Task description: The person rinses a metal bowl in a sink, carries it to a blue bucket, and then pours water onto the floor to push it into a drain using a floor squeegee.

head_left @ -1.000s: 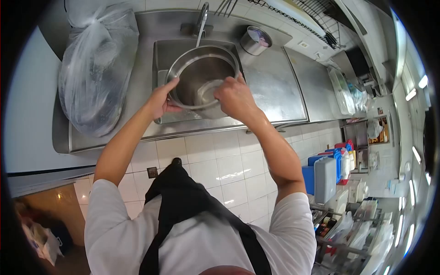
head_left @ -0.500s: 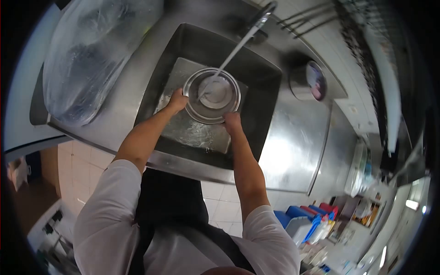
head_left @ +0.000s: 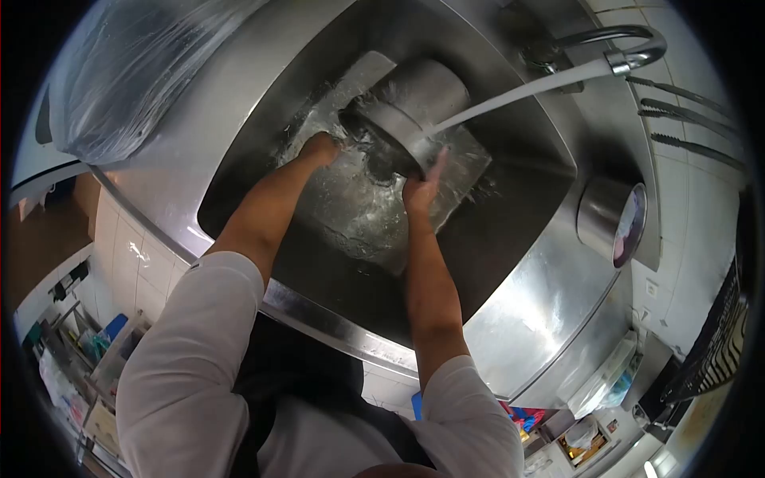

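A round metal pot (head_left: 426,92) lies tipped on its side in the sink (head_left: 494,263), its mouth towards me, with water spilling out over a flat metal sheet (head_left: 351,195) below. Water from the curved faucet (head_left: 645,49) strikes the pot's outside near the rim. My left hand (head_left: 321,149) is closed by the left end of the rim, wet with splashing water. At the right end of the rim, my right hand (head_left: 422,187) grips the pot, one finger stretched along its outer side.
A large clear plastic bag (head_left: 135,72) stands on the counter to the left. Right of the sink sits a metal container (head_left: 610,219) on the steel counter (head_left: 534,307). Tongs (head_left: 689,119) hang at the upper right.
The pot has gone from upright, with water running into it, to tipped on its side, pouring out. The view has shifted closer to the sink.
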Demonstrator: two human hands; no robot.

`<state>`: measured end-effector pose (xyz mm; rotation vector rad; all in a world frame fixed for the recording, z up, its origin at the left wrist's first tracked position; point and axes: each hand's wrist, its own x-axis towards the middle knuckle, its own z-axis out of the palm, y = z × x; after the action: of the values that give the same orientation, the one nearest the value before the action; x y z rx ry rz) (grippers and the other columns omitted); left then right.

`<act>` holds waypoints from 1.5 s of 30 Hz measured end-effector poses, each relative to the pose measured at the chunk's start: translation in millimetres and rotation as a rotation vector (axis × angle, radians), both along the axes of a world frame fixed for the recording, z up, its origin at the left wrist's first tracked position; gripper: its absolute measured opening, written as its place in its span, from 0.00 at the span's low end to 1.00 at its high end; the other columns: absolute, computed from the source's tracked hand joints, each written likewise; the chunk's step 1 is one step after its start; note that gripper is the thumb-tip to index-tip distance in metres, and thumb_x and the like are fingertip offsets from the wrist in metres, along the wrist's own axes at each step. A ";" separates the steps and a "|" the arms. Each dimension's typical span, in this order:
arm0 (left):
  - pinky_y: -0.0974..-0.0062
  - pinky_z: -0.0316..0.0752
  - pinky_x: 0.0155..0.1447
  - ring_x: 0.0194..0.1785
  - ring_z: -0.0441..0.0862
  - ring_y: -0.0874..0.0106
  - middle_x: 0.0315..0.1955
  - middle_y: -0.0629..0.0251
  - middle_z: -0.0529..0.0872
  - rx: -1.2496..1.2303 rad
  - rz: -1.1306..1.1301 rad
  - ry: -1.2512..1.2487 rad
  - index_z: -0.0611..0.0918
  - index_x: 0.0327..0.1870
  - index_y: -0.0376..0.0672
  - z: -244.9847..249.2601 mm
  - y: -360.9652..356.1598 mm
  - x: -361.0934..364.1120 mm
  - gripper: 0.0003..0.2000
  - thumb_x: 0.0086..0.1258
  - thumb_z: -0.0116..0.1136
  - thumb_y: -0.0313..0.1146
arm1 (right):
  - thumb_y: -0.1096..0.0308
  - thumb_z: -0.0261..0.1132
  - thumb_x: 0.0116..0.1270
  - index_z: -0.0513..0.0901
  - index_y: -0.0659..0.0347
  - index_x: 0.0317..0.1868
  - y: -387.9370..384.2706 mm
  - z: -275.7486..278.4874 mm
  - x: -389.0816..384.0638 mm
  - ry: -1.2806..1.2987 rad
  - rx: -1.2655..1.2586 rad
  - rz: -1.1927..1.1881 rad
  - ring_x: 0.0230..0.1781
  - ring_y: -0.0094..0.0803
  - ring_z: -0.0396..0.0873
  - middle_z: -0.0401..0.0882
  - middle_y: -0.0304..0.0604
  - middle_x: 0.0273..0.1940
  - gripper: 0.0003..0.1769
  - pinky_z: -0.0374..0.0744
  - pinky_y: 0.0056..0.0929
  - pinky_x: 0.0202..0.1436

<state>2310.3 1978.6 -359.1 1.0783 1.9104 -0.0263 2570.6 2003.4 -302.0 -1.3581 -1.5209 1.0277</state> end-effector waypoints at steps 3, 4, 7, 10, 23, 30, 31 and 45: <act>0.59 0.76 0.59 0.55 0.82 0.50 0.48 0.45 0.85 0.090 -0.002 0.053 0.84 0.50 0.36 -0.4 -17.4 -14.5 0.28 0.62 0.65 0.54 | 0.72 0.54 0.73 0.53 0.56 0.79 -5.5 5.5 -19.9 0.321 -0.114 0.009 0.73 0.42 0.63 0.61 0.50 0.74 0.37 0.63 0.37 0.74; 0.60 0.76 0.60 0.55 0.82 0.50 0.49 0.45 0.85 0.124 0.002 0.058 0.84 0.50 0.36 8.0 -22.6 -19.3 0.27 0.61 0.66 0.53 | 0.66 0.54 0.75 0.54 0.55 0.79 -8.3 7.5 -26.9 0.490 -0.217 -0.012 0.74 0.43 0.61 0.60 0.49 0.75 0.35 0.63 0.38 0.75; 0.61 0.76 0.60 0.56 0.82 0.52 0.52 0.47 0.84 0.222 -0.004 0.077 0.83 0.53 0.39 19.0 -38.2 -27.2 0.27 0.58 0.69 0.49 | 0.52 0.50 0.79 0.56 0.54 0.79 -24.1 3.0 -39.0 0.948 -0.605 -0.192 0.75 0.41 0.59 0.57 0.45 0.76 0.33 0.61 0.38 0.76; 0.61 0.75 0.62 0.59 0.80 0.53 0.56 0.45 0.82 0.175 -0.009 0.134 0.78 0.59 0.35 16.4 -55.3 -39.6 0.34 0.55 0.71 0.48 | 0.51 0.58 0.76 0.71 0.60 0.70 -56.3 -54.4 -32.9 1.058 -0.698 -0.244 0.66 0.35 0.70 0.72 0.41 0.67 0.30 0.70 0.37 0.69; 0.59 0.78 0.57 0.51 0.84 0.49 0.46 0.42 0.86 0.296 -0.025 0.057 0.84 0.47 0.32 73.5 -92.0 -26.3 0.20 0.55 0.60 0.35 | 0.66 0.64 0.63 0.81 0.64 0.49 -67.0 30.6 26.3 0.014 -1.074 0.269 0.39 0.41 0.83 0.80 0.50 0.47 0.15 0.85 0.45 0.44; 0.62 0.84 0.50 0.45 0.89 0.61 0.31 0.51 0.89 -0.028 0.216 -0.301 0.87 0.28 0.34 185.4 -105.6 3.0 0.10 0.56 0.59 0.31 | 0.66 0.60 0.66 0.78 0.69 0.50 -58.2 89.6 71.6 -0.187 -1.030 0.300 0.39 0.39 0.81 0.78 0.49 0.42 0.17 0.90 0.40 0.33; 0.63 0.85 0.46 0.41 0.90 0.62 0.27 0.52 0.89 -0.024 0.208 -0.321 0.87 0.26 0.34 218.7 -110.3 1.7 0.10 0.57 0.58 0.31 | 0.65 0.62 0.65 0.78 0.69 0.48 -64.6 117.4 66.1 -0.183 -0.986 0.252 0.35 0.37 0.80 0.76 0.48 0.40 0.16 0.87 0.36 0.28; 0.59 0.81 0.38 0.27 0.87 0.57 0.22 0.49 0.85 0.613 0.384 -0.527 0.81 0.42 0.28 509.0 -308.3 -31.9 0.18 0.61 0.53 0.38 | 0.67 0.59 0.50 0.78 0.68 0.47 -148.9 439.4 4.6 -0.104 -0.329 0.301 0.17 0.32 0.72 0.77 0.42 0.28 0.23 0.70 0.30 0.16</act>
<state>2278.4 1670.2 150.0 0.9471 1.6256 1.0143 2575.3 1854.5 137.4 -1.4489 -1.7251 1.4671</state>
